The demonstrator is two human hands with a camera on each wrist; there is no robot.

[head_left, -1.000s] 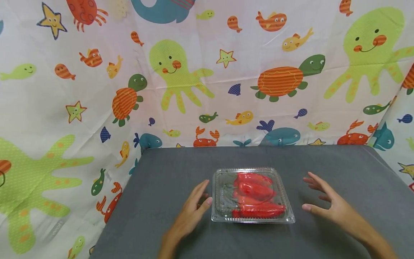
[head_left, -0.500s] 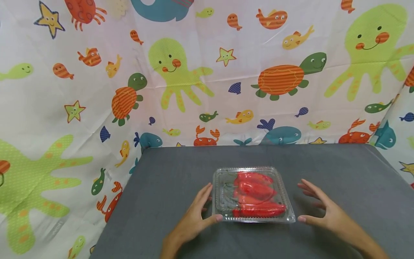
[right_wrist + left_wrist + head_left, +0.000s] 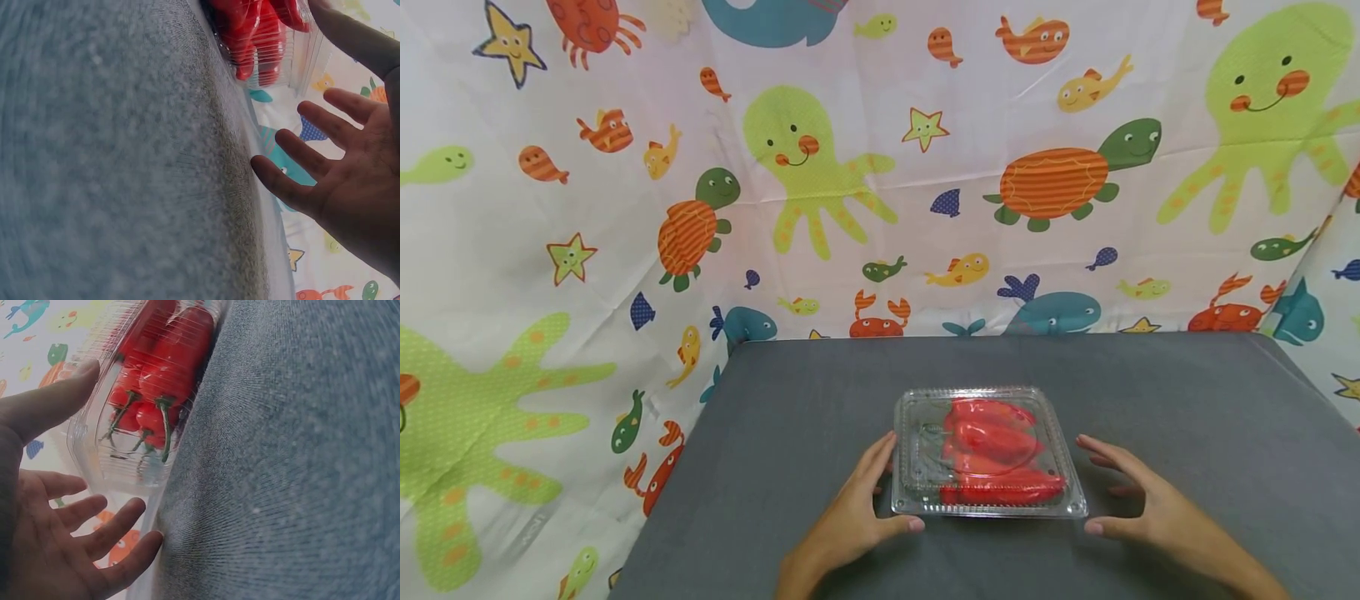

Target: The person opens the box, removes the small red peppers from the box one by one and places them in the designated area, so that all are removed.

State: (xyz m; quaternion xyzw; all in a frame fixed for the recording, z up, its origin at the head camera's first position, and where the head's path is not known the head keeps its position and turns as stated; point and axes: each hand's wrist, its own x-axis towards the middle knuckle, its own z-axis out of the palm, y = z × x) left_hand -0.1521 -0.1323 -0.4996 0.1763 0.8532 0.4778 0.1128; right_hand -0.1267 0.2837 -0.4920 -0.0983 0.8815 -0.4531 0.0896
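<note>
A clear plastic clamshell box [image 3: 917,467] lies closed on the grey table. Through its lid several red peppers [image 3: 992,442] show, and their green stems appear in the left wrist view. My left hand [image 3: 857,512] is at the box's left side, fingers spread and thumb by the near left corner; whether it touches the box I cannot tell. Off the box's right side my right hand [image 3: 1150,508] is held with fingers extended and thumb apart, a small gap between it and the box. Neither hand grips anything.
The grey cloth-covered table [image 3: 805,383] stretches around the box. Behind it and to the left hangs a white curtain [image 3: 865,75] printed with sea animals, which also covers the right side.
Both hands have moved closer to the box, the right hand leftward and nearer to me. The left thumb has come round to the near left corner. The box has stayed in place.
</note>
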